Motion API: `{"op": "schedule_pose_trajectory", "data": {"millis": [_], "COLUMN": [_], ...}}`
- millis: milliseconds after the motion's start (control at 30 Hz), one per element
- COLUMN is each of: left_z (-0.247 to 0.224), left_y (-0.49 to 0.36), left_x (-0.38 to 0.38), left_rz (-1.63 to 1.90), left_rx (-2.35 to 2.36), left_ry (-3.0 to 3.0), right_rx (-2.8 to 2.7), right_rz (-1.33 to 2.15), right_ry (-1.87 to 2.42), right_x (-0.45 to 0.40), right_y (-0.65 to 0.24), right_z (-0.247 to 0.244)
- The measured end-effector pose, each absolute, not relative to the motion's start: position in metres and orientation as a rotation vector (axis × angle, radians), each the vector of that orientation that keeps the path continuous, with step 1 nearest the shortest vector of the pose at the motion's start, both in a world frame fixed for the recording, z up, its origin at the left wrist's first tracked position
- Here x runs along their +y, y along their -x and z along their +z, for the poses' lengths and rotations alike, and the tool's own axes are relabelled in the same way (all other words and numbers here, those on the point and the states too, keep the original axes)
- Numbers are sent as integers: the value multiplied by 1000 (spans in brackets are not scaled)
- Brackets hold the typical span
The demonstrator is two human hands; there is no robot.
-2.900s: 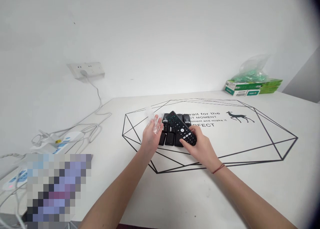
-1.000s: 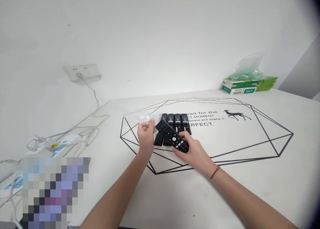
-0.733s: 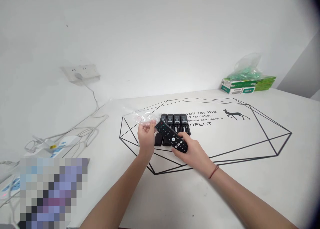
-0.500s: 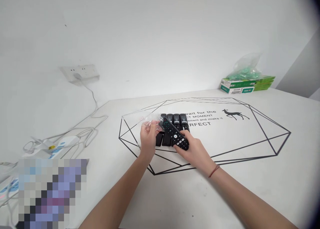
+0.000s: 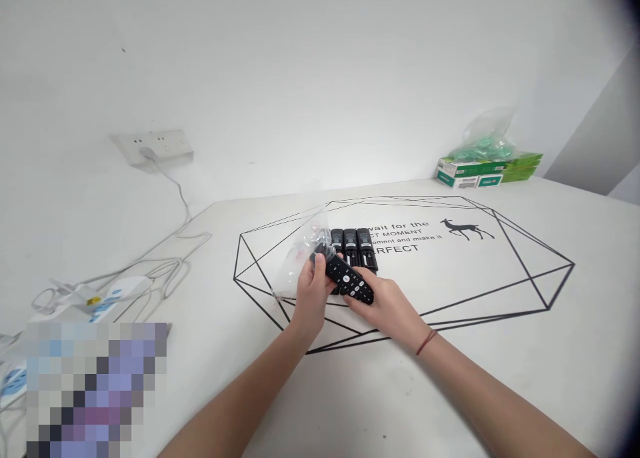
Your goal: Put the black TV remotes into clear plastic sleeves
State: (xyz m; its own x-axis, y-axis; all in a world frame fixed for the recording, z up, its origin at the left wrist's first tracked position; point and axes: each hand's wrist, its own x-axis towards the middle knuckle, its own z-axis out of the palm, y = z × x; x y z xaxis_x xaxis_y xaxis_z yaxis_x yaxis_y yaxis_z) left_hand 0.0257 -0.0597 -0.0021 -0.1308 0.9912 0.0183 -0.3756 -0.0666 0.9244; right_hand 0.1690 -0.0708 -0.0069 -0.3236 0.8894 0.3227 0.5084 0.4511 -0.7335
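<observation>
A black remote control (image 5: 350,279) with white and grey buttons slants between my hands, its far end inside a clear plastic bag (image 5: 295,261). My left hand (image 5: 314,288) is closed, pinching the bag's mouth around that end of the remote. Gripped at its near end, the remote is held by my right hand (image 5: 383,301), thumb on one side and fingers on the other. Behind it several black remotes (image 5: 351,239) lie face down side by side, with battery compartments open. Part of that row is hidden by my hands and the bag.
Green and white boxes (image 5: 470,171) with a plastic bag of green stuff (image 5: 485,145) on top stand at the back right. A wall socket (image 5: 160,145) feeds a cable down to tangled wires and a power strip (image 5: 117,295) at left.
The remote's far end has gone into the clear bag, which now stands opened out to the left. My left hand has shifted right and slightly nearer, onto the remote.
</observation>
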Motion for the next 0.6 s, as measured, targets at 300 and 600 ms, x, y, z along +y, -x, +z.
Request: {"op": "schedule_pose_trajectory", "data": {"millis": [300, 600], "left_z": [-7, 21], "left_y": [-29, -16], "left_x": [-69, -58], "left_rz": [1317, 1447], "left_rx": [1185, 832], "left_ry": [-1228, -662], "right_rx": [-1826, -1910], "right_rz": [849, 1038], "right_ry": [1220, 1124], "right_x": [-77, -89], "right_y": [-161, -152], "right_z": [-9, -8]}}
